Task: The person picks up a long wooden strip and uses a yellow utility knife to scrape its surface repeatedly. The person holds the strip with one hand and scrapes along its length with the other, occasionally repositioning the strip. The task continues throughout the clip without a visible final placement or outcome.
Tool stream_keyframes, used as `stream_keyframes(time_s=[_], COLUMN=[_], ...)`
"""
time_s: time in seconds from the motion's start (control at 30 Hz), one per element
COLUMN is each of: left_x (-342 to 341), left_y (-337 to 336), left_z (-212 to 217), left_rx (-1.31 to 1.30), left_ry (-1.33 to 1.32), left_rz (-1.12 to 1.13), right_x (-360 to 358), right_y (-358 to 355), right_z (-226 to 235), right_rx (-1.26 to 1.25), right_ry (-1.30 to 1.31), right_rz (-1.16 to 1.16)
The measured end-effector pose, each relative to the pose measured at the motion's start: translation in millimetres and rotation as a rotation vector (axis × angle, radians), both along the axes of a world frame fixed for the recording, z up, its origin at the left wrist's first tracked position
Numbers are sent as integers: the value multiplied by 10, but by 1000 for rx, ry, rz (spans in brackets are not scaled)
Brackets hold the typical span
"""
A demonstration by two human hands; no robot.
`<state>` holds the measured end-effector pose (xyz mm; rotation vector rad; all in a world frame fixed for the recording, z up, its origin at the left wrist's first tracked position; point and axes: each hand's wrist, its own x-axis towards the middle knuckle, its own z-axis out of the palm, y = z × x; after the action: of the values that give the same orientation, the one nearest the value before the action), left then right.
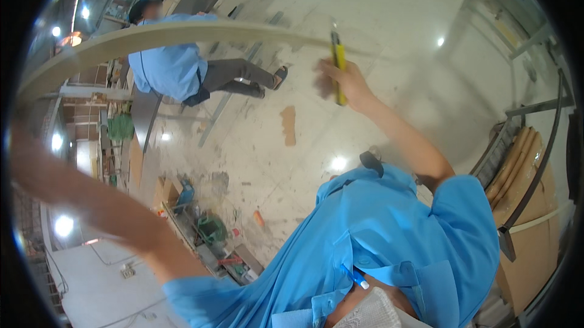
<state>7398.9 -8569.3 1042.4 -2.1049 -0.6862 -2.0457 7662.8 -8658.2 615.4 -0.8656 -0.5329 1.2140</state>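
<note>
My right hand [350, 85] is closed around a yellow and black utility knife [339, 63], held upright with its tip away from me. Behind the upper part of the knife passes a long, thin beige strip [182, 33]. It arcs from the far left rim across the upper view, and its right end blurs out past the knife. My left arm stretches to the left rim, where my left hand [27, 151] is dark and smeared by motion. The strip's left end comes close to that hand; whether the fingers grip it cannot be seen.
A person in a blue shirt [167, 57] is bent over at the upper left beside dark panels [146, 112]. Cardboard [529, 224] and wrapped rolls [514, 164] stand at the right by a metal frame. Tools and boxes [210, 231] lie lower left. A brown scrap [288, 126] lies on the floor.
</note>
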Motion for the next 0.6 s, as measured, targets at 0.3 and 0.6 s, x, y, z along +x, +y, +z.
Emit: stream_keyframes(time_s=[0.3,0.6], left_x=[-268,-711], left_y=[-189,-1997], left_z=[-2807,-3461], left_rx=[-727,-1840], left_ry=[-644,342], left_rz=[-481,-451], right_x=[-743,-379], right_y=[805,696], right_z=[-352,-2044], right_rx=[-91,-404], right_ry=[638,482], right_rz=[-75,-265])
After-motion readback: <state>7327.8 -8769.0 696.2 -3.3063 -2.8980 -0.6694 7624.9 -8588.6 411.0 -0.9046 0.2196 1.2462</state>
